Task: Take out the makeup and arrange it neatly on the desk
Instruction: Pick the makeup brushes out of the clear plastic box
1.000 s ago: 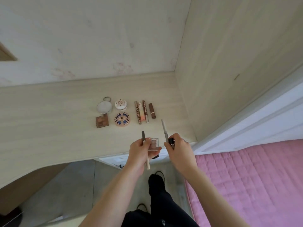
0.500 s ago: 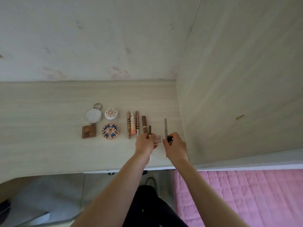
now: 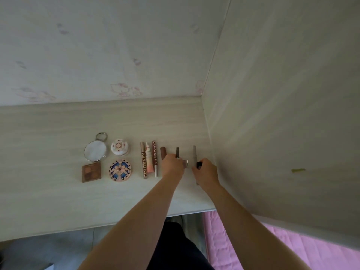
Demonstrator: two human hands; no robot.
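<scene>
Farthest left of the COLORKEY tube on the pale wood-grain desk [image 3: 48, 152] lie a round silver mirror with a ring [image 3: 95, 149] and, nearer me, a square brown eyeshadow palette [image 3: 91, 172]. Between them and the tube sit a small white round compact [image 3: 119, 146] and a round peach compact with a blue pattern [image 3: 119, 170]. The long brown COLORKEY tube [image 3: 143, 160] lies lengthwise, with a peach tube [image 3: 149, 162] and a thin brown COLORKEY pencil [image 3: 154, 157] just right of it, then a short brown lipstick [image 3: 163, 152]. My left hand [image 3: 172, 166], touching that lipstick, is closed around a dark-tipped pencil [image 3: 177, 152] and a small clear square case [image 3: 185, 163]. Furthest right of the tube, my right hand [image 3: 206, 172] pinches a slim grey pen [image 3: 194, 155] and a black item I cannot make out
</scene>
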